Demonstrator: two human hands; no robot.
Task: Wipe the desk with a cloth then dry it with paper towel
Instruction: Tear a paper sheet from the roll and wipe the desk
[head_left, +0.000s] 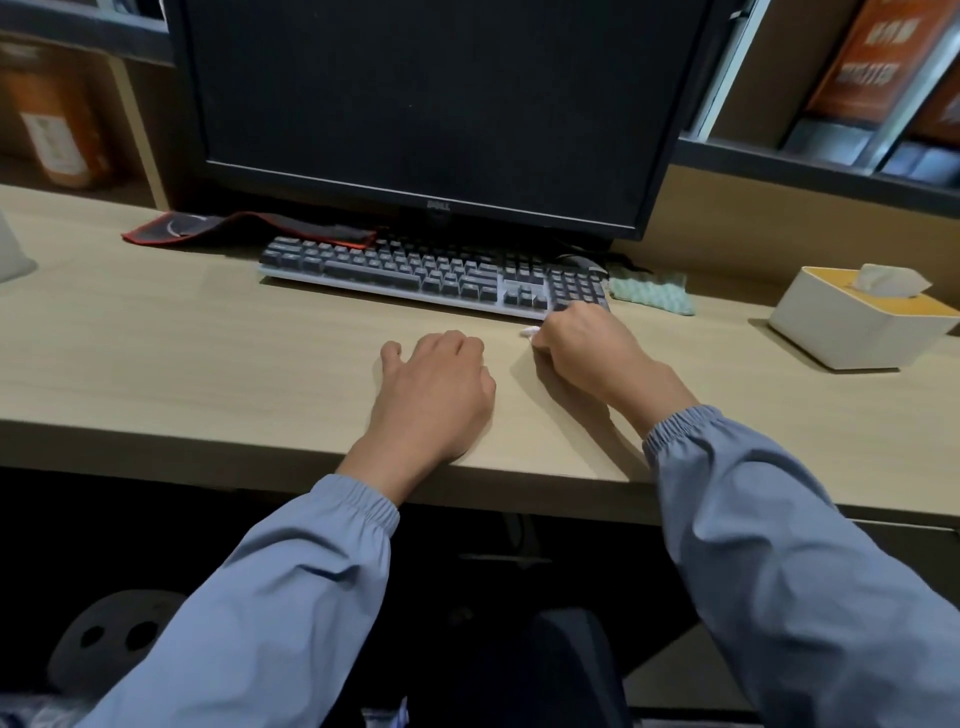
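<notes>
Desk (156, 364) below a Dell-marked monitor (441, 104): left hand (436, 384) rests relaxed, right hand (587, 348) clutches white paper towel (530, 332).

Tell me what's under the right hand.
A white tip of paper towel sticks out beside the right hand, which grips it on the desk. The rest of it is hidden under the hand.

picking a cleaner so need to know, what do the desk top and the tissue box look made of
Desk top: likely wood-grain laminate, matte, going by the faint even grain and flat edge band. Tissue box: smooth white body, probably plastic, with a yellow lid whose material is unclear.
</notes>
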